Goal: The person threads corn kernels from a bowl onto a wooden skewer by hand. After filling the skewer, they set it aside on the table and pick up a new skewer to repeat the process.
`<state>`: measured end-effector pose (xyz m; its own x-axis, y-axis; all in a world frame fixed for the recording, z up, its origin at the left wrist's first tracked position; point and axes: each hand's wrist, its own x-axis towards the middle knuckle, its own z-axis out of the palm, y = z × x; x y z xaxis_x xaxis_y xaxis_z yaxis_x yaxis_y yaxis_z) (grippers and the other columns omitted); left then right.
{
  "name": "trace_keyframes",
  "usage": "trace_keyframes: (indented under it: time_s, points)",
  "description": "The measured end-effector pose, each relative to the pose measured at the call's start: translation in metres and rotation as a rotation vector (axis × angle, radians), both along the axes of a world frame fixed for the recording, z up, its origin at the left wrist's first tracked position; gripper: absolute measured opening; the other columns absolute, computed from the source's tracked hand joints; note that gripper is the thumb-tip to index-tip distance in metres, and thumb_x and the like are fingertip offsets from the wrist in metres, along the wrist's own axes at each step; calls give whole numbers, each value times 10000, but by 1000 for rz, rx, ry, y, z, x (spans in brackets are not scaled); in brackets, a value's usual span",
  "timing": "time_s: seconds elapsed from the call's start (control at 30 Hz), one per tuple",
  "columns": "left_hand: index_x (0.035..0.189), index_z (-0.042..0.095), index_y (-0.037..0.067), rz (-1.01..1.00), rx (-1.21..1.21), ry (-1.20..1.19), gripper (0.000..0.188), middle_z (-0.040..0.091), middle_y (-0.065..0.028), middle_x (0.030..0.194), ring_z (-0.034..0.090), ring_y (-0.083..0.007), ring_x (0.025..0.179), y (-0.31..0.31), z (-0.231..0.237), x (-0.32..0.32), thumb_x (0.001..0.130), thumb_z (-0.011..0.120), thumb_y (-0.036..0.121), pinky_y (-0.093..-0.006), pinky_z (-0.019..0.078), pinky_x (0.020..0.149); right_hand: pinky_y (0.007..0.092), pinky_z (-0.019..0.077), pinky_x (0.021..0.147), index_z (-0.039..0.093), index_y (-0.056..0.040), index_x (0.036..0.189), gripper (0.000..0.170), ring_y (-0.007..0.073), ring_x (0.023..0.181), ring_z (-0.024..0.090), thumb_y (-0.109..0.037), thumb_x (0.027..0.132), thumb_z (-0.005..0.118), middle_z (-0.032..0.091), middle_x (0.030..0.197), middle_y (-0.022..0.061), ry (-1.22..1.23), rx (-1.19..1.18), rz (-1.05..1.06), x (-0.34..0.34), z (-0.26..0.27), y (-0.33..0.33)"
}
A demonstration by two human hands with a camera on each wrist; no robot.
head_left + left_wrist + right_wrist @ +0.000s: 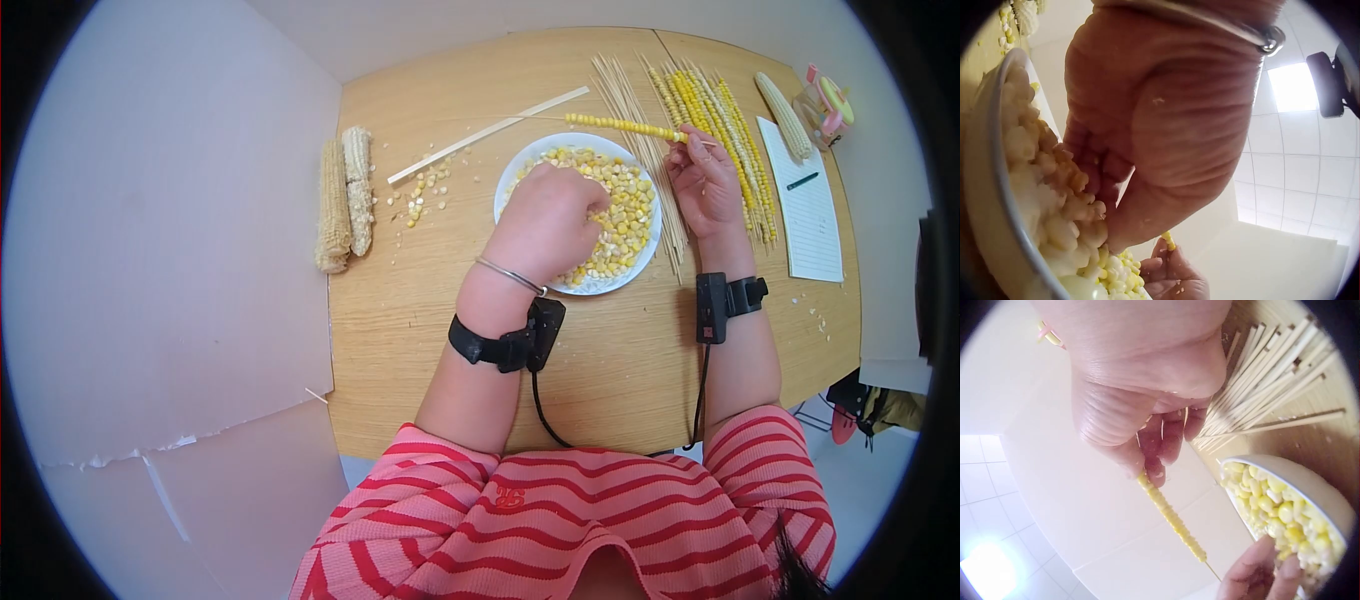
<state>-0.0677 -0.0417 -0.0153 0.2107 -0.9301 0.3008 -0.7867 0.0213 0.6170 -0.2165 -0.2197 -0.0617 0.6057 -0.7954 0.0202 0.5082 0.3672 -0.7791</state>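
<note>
My left hand (545,215) reaches down into a white bowl (604,289) of loose yellow and whitish corn kernels (630,212). In the left wrist view its thumb and curled fingers (1107,172) are right at the kernels; I cannot tell whether they pinch one. My right hand (708,188), beyond the bowl's right side, pinches a skewer of corn kernels (620,124) near its blunt end. Kernels are threaded closely along that part of the stick. Its bare, thin end points left above the table, as the right wrist view also shows.
Bare wooden skewers (640,130) and several kernel-filled skewers (735,135) lie to the right. Beyond them are a corn cob (783,115), a notepad (812,225), a pen (802,181) and a cup (822,108). Stripped cobs (334,205), scattered kernels (415,208) and a flat stick (490,133) lie left.
</note>
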Motion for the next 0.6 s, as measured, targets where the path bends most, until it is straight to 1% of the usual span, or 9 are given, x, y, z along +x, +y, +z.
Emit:
trace_keyframes:
  time_s: [0.07,0.2,0.27,0.3,0.37,0.4,0.47,0.5,0.6]
  points:
    - [755,634,28,-23,10,-101,118,607,-125,718,560,-293,724,0,0,0,659,605,90,-366,432,742,254,428,721,600,-3,1029,218,115,741,543,-109,838,604,614,879,58,-1,2,-1,0,0,0]
    - [767,632,20,-35,28,-113,126,612,-129,732,561,-296,721,0,-2,1,667,598,89,-372,443,715,255,429,722,603,-3,1025,216,115,741,541,-109,837,605,613,876,56,-5,0,5,0,0,0]
    - [781,633,22,55,97,23,123,612,-125,728,581,-270,729,2,6,-1,690,605,101,-353,464,690,256,429,723,603,-4,1024,215,116,741,540,-110,838,605,612,876,56,-6,1,5,0,0,0]
    - [781,633,22,54,97,23,123,612,-125,728,581,-270,729,3,7,0,690,605,101,-353,464,690,255,430,723,604,-5,1024,214,117,742,540,-111,839,604,612,875,56,-7,-2,6,0,1,0]
    - [809,635,23,134,75,189,120,627,-97,744,600,-197,730,5,10,3,728,624,111,-299,479,672,255,431,723,605,-5,1024,213,119,744,539,-112,839,604,611,875,56,-10,-4,6,-1,1,0]
    - [809,635,23,134,75,188,120,627,-97,744,600,-197,730,5,9,4,728,624,111,-299,479,672,255,431,722,605,-6,1025,213,119,745,538,-112,840,604,610,877,56,-10,-5,8,-1,0,0]
    - [837,635,20,225,-3,447,127,636,-53,777,590,-120,738,5,6,9,743,650,104,-250,475,691,254,432,721,605,-6,1026,214,119,746,536,-112,840,603,609,879,56,-10,-7,10,-1,1,0]
    - [837,635,20,225,-3,447,127,636,-53,777,590,-120,738,6,7,12,743,650,104,-250,475,691,253,432,721,604,-6,1027,214,118,745,535,-110,840,604,609,882,57,-6,-4,6,-1,1,0]
    - [851,630,15,277,-45,568,122,631,-24,803,571,-82,730,10,8,20,746,656,73,-224,471,678,251,433,721,604,-6,1028,214,116,743,534,-107,838,605,611,889,60,-7,-2,2,0,1,0]
